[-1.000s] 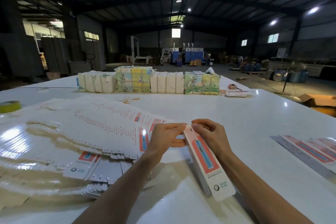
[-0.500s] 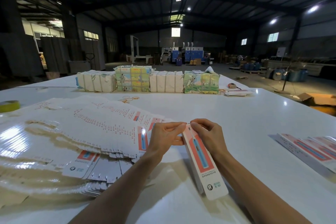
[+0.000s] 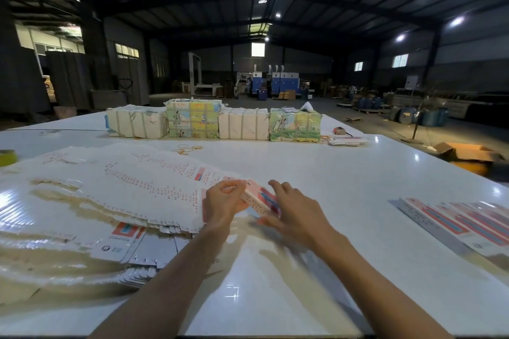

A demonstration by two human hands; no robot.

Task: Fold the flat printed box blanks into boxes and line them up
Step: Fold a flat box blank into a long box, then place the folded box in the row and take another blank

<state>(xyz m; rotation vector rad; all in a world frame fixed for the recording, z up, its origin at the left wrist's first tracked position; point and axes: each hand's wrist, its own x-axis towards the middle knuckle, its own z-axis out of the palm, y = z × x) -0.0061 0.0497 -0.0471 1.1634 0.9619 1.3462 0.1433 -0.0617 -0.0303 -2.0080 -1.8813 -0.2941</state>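
Box (image 3: 256,197) held between left hand (image 3: 223,202) and right hand (image 3: 298,210).

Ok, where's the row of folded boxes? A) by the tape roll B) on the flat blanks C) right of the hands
C: the folded boxes lie side by side right of the right hand; the left hand pinches another box.

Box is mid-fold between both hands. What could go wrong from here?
The left hand pinches just one end of the box while the right hand is motion-blurred over it; the box could twist or crease. The fanned pile of flat blanks lies right beside the left wrist, so a careless sweep might scatter it.
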